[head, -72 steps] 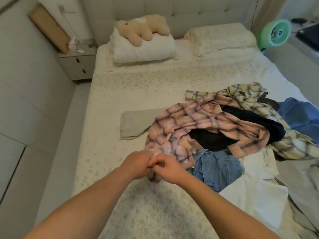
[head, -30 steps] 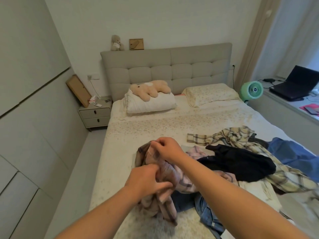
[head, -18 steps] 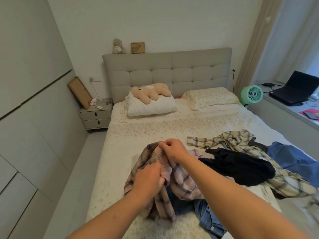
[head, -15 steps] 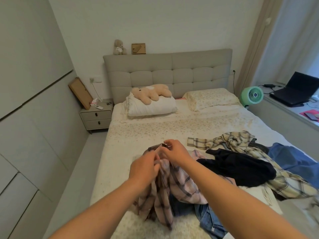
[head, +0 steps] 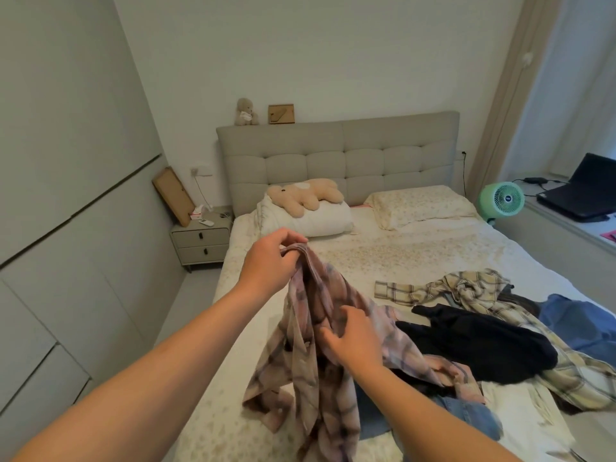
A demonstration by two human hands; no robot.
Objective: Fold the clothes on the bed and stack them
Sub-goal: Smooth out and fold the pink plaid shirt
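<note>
Floral-sheeted bed (head: pixel 383 258), left hand (head: pixel 270 258) gripping pink plaid shirt (head: pixel 313 371) aloft, right hand (head: pixel 355 338) pinching its cloth; no legible writing.

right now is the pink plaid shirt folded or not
Not folded. The pink plaid shirt hangs bunched from the left hand, which grips its top, while the right hand grasps it lower down.
</note>
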